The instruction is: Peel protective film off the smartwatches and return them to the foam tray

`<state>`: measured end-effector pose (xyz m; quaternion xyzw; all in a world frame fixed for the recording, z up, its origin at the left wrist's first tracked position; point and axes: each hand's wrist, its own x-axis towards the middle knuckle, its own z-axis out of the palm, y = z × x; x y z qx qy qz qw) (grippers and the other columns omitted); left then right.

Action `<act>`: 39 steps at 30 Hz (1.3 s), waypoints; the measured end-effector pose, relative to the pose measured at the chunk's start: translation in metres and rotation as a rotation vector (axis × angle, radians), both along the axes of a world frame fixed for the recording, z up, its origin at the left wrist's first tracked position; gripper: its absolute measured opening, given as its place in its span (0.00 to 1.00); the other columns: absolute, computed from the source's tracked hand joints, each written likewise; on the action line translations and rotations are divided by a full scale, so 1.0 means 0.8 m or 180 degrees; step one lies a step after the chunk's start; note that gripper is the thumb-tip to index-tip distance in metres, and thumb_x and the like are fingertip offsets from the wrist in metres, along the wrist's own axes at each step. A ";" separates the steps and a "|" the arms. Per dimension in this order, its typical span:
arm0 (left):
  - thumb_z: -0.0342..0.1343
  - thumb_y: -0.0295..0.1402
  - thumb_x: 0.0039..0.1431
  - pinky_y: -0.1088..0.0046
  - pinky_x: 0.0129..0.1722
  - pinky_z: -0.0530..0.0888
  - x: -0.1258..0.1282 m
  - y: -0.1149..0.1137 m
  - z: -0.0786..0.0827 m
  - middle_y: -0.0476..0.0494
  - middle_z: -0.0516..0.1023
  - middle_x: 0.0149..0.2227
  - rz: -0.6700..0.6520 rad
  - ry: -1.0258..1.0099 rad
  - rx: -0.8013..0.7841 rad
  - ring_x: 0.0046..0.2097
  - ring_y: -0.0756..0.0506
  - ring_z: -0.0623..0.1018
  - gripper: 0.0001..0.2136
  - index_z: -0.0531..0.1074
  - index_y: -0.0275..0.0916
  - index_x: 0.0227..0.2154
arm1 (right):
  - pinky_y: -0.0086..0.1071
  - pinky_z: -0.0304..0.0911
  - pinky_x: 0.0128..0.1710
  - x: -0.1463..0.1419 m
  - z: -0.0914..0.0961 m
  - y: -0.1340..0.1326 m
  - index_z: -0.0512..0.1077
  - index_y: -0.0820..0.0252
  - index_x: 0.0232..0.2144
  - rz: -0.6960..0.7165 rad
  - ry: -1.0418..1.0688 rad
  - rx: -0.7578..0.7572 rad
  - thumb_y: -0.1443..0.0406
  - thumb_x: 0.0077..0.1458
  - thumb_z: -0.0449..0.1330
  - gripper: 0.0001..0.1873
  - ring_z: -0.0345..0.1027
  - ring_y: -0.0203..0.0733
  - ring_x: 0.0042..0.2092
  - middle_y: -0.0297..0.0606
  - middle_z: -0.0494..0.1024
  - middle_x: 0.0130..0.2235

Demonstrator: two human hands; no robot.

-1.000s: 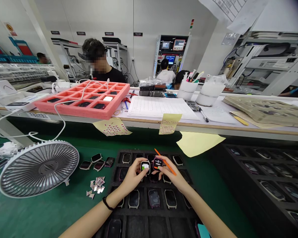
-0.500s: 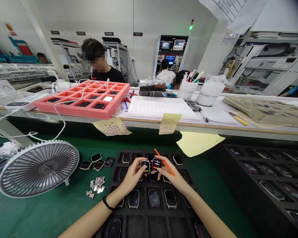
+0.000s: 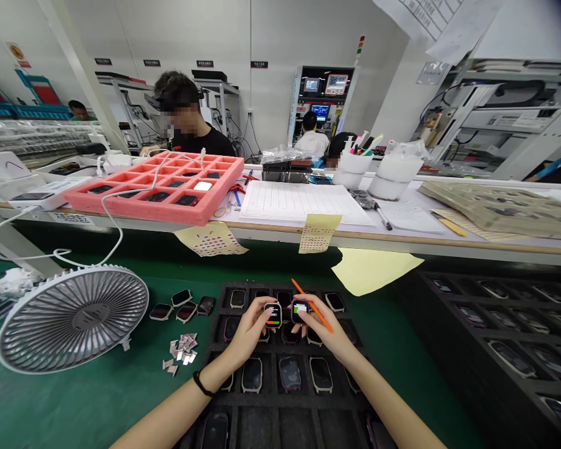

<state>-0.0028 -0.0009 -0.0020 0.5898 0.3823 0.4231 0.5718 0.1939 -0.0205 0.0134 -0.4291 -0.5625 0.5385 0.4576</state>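
Green bench (image 3: 98,408) carries a black tray (image 3: 257,430) of watches, and both hands are above its far part. The left hand (image 3: 252,324) pinches a pale watch (image 3: 273,314), thumb over its lit screen, which shows a red and green strip. Just beside it, at three o'clock, the right hand (image 3: 318,328) pinches a purple watch (image 3: 300,308), thumb at its white-and-green screen. Fingers behind both watches are partly hidden, so each seems gripped from below as well. An orange pen (image 3: 321,317) lies across the right hand, far end toward eleven o'clock. From the hands, loose watches (image 3: 186,312) and a fan (image 3: 75,318) sit at nine o'clock, a pink tray (image 3: 206,215) at ten, a co-worker (image 3: 206,138) at eleven.
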 end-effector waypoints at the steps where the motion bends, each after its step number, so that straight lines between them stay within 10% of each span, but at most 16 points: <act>1: 0.49 0.47 0.60 0.77 0.26 0.65 0.000 0.000 0.000 0.45 0.70 0.37 0.0010 0.0010 -0.0001 0.28 0.52 0.67 0.18 0.66 0.39 0.45 | 0.31 0.66 0.26 0.000 0.000 0.000 0.63 0.56 0.47 -0.0010 0.0004 0.0001 0.53 0.56 0.57 0.20 0.74 0.40 0.30 0.40 0.70 0.41; 18: 0.56 0.42 0.56 0.75 0.36 0.69 0.002 0.000 -0.005 0.40 0.69 0.46 -0.0089 0.0086 0.0212 0.45 0.45 0.71 0.20 0.61 0.39 0.47 | 0.32 0.65 0.25 0.001 -0.002 0.001 0.65 0.54 0.47 0.0005 0.0209 -0.0129 0.54 0.55 0.57 0.19 0.73 0.43 0.31 0.43 0.71 0.44; 39: 0.52 0.46 0.57 0.76 0.29 0.68 0.002 -0.002 0.003 0.42 0.69 0.42 -0.0090 -0.0040 0.0000 0.34 0.50 0.69 0.21 0.62 0.39 0.48 | 0.31 0.67 0.28 0.000 -0.002 0.000 0.60 0.54 0.50 0.0206 0.0088 -0.0055 0.58 0.55 0.58 0.22 0.74 0.42 0.35 0.40 0.69 0.42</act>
